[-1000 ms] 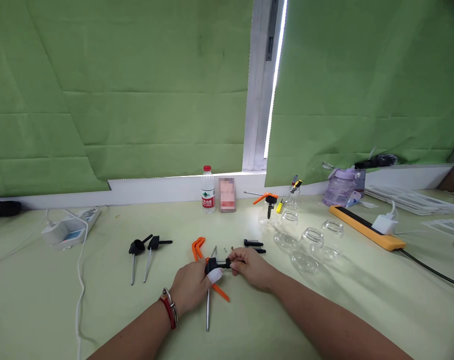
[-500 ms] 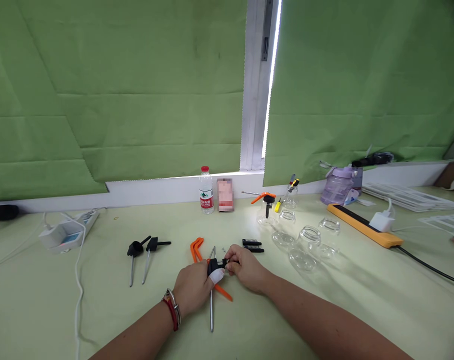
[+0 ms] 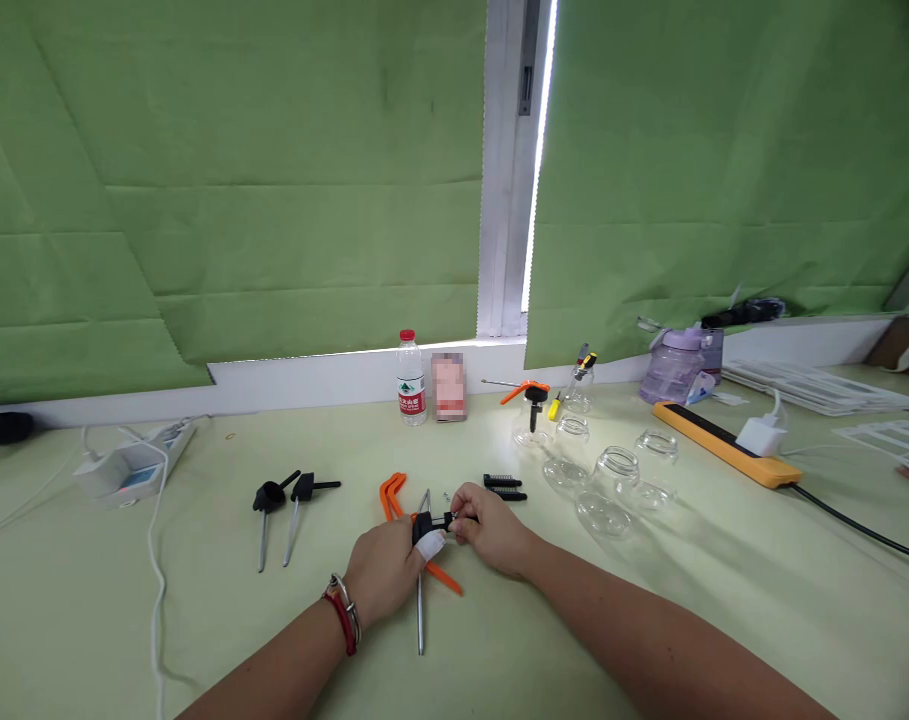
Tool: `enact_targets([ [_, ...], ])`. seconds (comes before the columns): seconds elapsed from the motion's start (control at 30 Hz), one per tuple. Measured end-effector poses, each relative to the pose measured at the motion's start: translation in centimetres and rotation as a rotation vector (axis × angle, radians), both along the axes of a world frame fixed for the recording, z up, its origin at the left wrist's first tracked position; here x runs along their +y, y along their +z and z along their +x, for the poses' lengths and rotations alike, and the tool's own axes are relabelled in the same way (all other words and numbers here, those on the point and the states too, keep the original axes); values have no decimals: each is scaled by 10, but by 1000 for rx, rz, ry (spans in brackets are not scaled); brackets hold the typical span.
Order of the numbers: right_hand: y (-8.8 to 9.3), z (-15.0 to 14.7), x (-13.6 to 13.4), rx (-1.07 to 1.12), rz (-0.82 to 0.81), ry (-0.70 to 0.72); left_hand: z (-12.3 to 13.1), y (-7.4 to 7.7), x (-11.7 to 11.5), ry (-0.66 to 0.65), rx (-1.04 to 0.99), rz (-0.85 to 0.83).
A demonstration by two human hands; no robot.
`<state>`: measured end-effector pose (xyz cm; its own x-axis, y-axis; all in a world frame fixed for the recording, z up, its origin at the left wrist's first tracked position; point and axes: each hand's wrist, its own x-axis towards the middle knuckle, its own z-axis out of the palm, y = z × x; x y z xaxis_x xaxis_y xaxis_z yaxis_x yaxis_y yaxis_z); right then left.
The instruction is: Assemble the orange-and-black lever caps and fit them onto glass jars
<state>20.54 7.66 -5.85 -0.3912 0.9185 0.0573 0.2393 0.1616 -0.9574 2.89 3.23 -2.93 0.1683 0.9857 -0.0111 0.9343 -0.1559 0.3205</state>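
Note:
My left hand (image 3: 385,568), with white tape on the thumb, is closed around a black plastic part (image 3: 422,526) that has a metal tube (image 3: 421,620) below it. Pinched at the right end of that part are the fingers of my right hand (image 3: 490,528); any small piece between the fingertips is hidden. Orange handle pieces (image 3: 394,492) lie behind and beneath my left hand. Two black pieces with springs (image 3: 503,488) rest just beyond my right hand. To the left lie two black-headed parts with metal tubes (image 3: 271,496), (image 3: 304,488).
Clear glass jars (image 3: 617,470) stand at the right, one holding screwdrivers (image 3: 587,362). A water bottle (image 3: 410,384) and a pink box (image 3: 449,388) stand by the wall. Power strips (image 3: 724,446), (image 3: 154,462) and a purple jug (image 3: 674,366) are on the table (image 3: 221,640).
The whole view has shifted slightly. Both hands keep nearly the same grip on the black part, with no other clear movement.

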Motion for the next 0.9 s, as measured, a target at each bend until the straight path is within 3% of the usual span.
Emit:
enact_targets([
  [0.9, -3, 0, 1, 4, 17, -25, 1, 1, -1, -3, 19, 10],
])
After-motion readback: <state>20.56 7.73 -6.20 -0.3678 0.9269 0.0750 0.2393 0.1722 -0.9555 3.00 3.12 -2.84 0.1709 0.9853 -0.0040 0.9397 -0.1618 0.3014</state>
